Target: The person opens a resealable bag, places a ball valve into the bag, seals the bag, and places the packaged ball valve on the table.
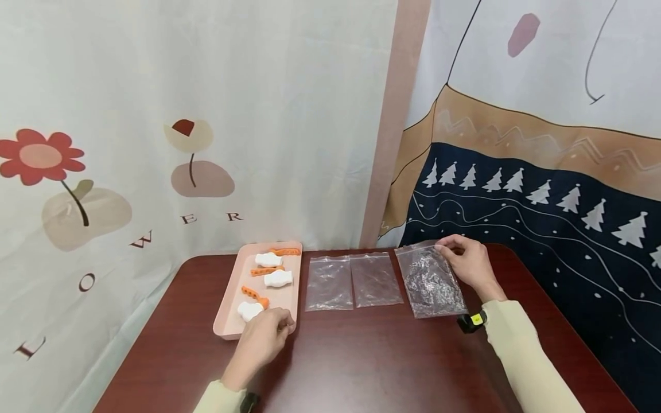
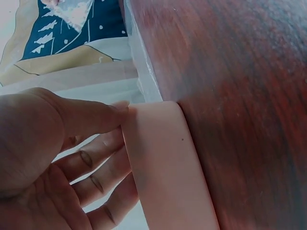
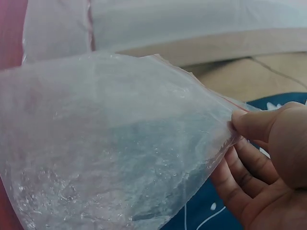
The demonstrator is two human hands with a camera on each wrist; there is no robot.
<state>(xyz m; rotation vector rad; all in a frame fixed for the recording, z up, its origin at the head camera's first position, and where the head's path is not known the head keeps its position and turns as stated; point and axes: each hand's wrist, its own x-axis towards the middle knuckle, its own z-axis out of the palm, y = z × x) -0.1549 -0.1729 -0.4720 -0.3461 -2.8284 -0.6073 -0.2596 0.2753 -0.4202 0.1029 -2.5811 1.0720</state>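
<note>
My left hand (image 1: pixel 265 335) is at the front right corner of a pink tray (image 1: pixel 222 327). In the left wrist view its fingers are loosely bent and apart, the thumb right at the rim and the other fingertips hidden behind the tray wall (image 2: pixel 168 167). Inside the tray lie white rounded pieces (image 1: pixel 279 279) and orange strips with holes (image 1: pixel 267 271). On the right, my right hand (image 1: pixel 467 264) pinches the top right corner of a crinkled clear zip bag (image 1: pixel 431 281) between thumb and fingers. That bag spreads across the right wrist view, a red line along its mouth.
Two more clear zip bags, one (image 1: pixel 329 284) next to the tray and another (image 1: pixel 376 280) beside it, lie flat side by side at the back of the dark red-brown table (image 1: pixel 361 361). A printed curtain (image 1: pixel 289 126) hangs right behind the table's far edge.
</note>
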